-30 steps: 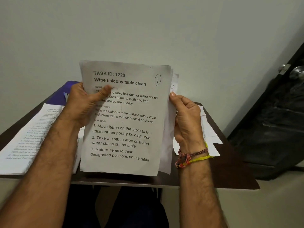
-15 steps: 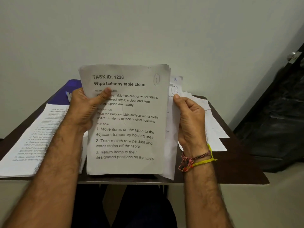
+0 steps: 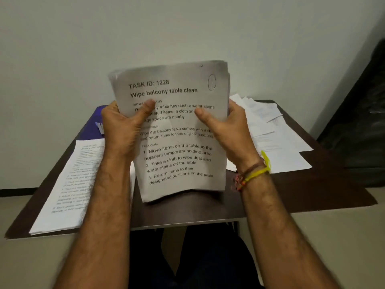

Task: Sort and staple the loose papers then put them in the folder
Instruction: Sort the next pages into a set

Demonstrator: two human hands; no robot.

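A plain pale wall (image 3: 187, 28) backs a small dark table (image 3: 312, 195), where a printed stack (image 3: 68, 184) lies on the left over a blue folder (image 3: 93, 126) and loose sheets (image 3: 277, 142) are scattered on the right. The person holds a bundle of papers (image 3: 179, 132) upright above the table edge, left hand (image 3: 123, 130) and right hand (image 3: 231, 130) each gripping a side with thumbs curled onto the front page. This looks like squaring a sorted set; next it likely needs tapping even and a stapler, which I cannot see.
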